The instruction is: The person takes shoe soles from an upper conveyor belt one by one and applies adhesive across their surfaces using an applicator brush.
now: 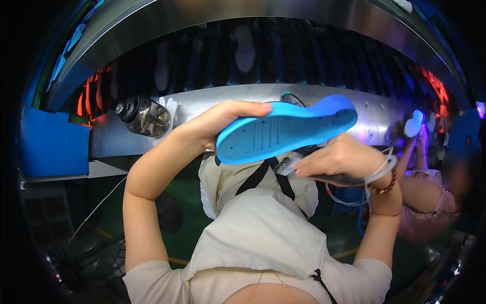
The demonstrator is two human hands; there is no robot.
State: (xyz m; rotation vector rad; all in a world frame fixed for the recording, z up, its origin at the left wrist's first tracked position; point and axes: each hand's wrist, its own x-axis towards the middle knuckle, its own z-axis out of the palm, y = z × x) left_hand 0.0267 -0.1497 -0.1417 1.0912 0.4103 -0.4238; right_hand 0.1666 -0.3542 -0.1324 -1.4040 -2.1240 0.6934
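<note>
A blue molded shoe sole (288,129) is held up in front of me, tilted, with its grooved face towards the camera. My left hand (233,116) grips its left end, the thumb on the upper rim. Just below its right half is my right hand (334,157), fingers curled around a tool with a short, flat, pale end (286,166); its exact kind is unclear. A white coiled cord or band (381,171) and a red beaded bracelet circle my right wrist. A dark object with a teal tip (292,98) lies on the metal bench behind the sole, partly hidden.
A clear bottle with a black lid (150,116) lies on the metal bench (205,98), beside a white glove (171,108). Beyond runs a dark conveyor carrying sole-shaped pieces (245,49). A blue box (55,142) stands left. At right a co-worker holds a pale sole (414,123).
</note>
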